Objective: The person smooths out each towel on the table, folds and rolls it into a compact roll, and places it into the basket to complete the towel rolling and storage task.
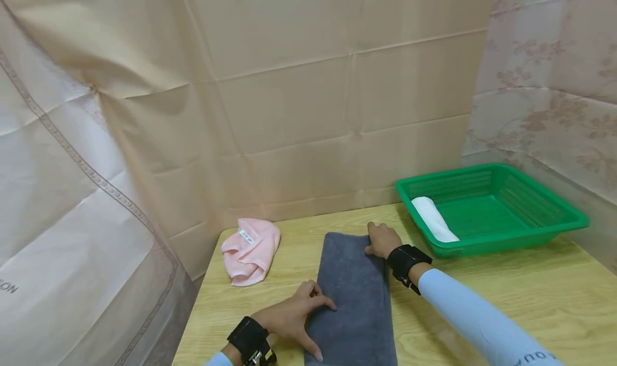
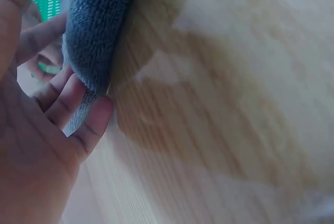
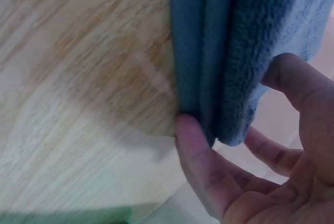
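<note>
Towel (image 1: 354, 301), grey and folded into a long strip, lies on the table (image 1: 289, 269) in the head view, the left hand (image 1: 289, 313) spreading its thumb and index finger wide over the near left edge and the right hand (image 1: 384, 241) at the far right corner. From the left wrist, slightly bent, parted fingers touch the towel's edge. From the right wrist, thumb and fingers pinch the corner of the stacked layers.

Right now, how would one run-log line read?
left hand: touches folded gray towel, left edge | right hand: on its far right corner | pink cloth: crumpled on table | white item: in green basket
</note>
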Tool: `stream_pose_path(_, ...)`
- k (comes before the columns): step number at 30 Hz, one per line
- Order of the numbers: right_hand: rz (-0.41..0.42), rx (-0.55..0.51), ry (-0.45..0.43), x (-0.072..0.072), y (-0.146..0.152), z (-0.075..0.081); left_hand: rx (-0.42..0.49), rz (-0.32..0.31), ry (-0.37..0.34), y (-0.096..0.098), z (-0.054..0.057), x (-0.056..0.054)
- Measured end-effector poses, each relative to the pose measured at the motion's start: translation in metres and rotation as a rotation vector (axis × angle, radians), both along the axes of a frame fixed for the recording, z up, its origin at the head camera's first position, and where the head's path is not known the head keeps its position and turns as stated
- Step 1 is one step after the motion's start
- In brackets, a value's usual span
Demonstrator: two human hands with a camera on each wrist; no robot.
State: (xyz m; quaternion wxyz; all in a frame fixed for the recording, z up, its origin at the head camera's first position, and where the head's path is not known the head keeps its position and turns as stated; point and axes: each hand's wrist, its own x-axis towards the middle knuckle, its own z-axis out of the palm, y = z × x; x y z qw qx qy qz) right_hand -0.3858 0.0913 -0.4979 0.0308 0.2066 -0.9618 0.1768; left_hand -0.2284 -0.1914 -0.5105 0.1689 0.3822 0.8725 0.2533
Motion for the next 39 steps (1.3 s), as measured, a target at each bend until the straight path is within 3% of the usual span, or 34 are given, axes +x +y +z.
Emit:
stream_pose_path(10,0.002,-0.008,0.007,-0.009,-0.003,-0.009,-0.096,-0.078,0.139,0.013,0.003,0.006)
stream_pose_path(21,0.03,-0.026,-0.008,-0.01,-0.012,-0.012,-0.113,-0.122,0.083,0.021,0.011,0.011)
stream_pose_path(25,0.027,-0.02,-0.02,-0.011,-0.011,-0.012,-0.108,-0.128,0.102,0.021,0.009,0.011)
stream_pose_path(28,0.032,-0.026,-0.032,-0.01,-0.012,-0.012,-0.078,-0.121,0.045,0.015,0.005,0.009)
stream_pose_path(31,0.037,-0.035,-0.041,-0.007,-0.012,-0.011,0.049,-0.038,-0.09,0.006,-0.002,0.001)
stream_pose_path(33,0.041,-0.049,-0.051,-0.005,-0.01,-0.01,0.16,0.064,-0.146,0.003,-0.008,-0.01)
stream_pose_path(34,0.045,-0.06,-0.061,-0.003,-0.009,-0.009,0.217,0.123,-0.141,0.001,-0.011,-0.016)
stream_pose_path(36,0.055,-0.086,-0.085,0.0,-0.007,-0.008,0.289,0.255,-0.065,-0.001,-0.015,-0.03)
stream_pose_path(39,0.063,-0.131,-0.118,0.003,-0.005,-0.007,0.283,0.438,0.104,-0.003,-0.019,-0.055)
